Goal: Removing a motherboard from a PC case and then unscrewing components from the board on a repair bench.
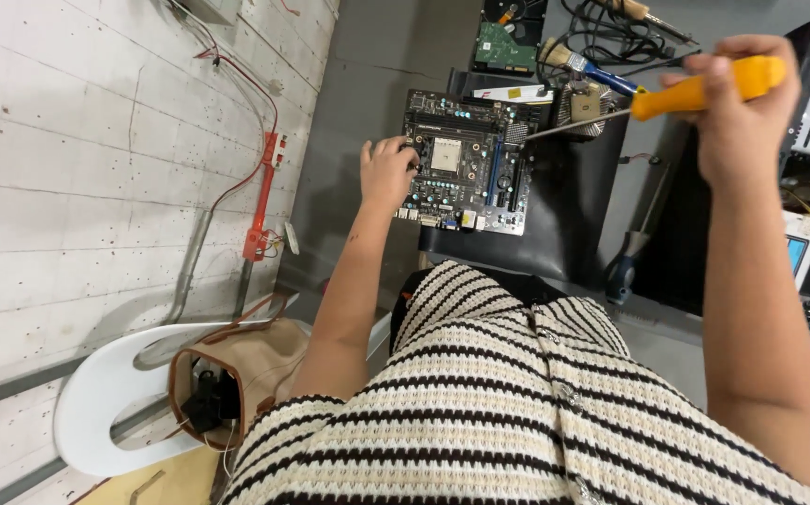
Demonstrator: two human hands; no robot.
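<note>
Grey workshop surface (368, 122) is seen beneath a black mat on which a motherboard (466, 161) is steadied at its edge by the left hand (386, 173), fingers resting unclenched, while a yellow-handled screwdriver (695, 92) is clenched in the right hand (737, 103), tip toward the board.

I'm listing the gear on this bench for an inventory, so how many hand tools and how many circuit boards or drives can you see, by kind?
Screwdrivers: 2, an orange-handled one held in the right hand, and a blue-handled one lying on the bench.
Brushes: 1.
Motherboards: 1, with the left hand on its edge.
Hard drives: 1.
Total: 5.
</note>
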